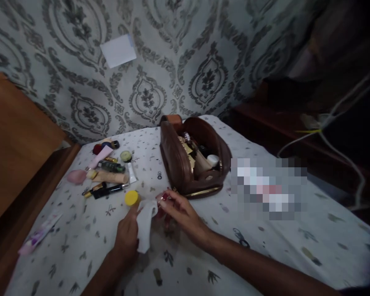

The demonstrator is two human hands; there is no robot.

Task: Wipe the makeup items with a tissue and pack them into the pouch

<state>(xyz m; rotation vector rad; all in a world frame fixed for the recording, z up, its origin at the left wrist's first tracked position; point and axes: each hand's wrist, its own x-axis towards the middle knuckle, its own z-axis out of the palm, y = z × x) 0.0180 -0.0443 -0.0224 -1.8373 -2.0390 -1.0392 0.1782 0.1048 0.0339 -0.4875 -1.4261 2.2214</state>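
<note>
My left hand (126,233) is closed on a white wipe (144,232), which hangs down from the fingers. The fingers of my right hand (185,213) are bent round a small reddish, shiny item (164,198); its kind is hard to make out, as the fingers partly cover it. The upper end of the wipe comes up close to this item. Just beyond my left hand stands a jar with a yellow lid (132,198). A brown toiletry bag (177,158) sits unzipped beyond my right hand, holding several cosmetics, among them a white-capped container (213,160).
Several cosmetics lie at the left: a beige tube (112,177), a black pen-like tube (110,190), a green bottle (111,166) and a pink sponge (77,176). A pink-and-white packet (40,233) lies nearer. A blurred patch hides things at right. White cables (353,164) hang beyond the table's right edge.
</note>
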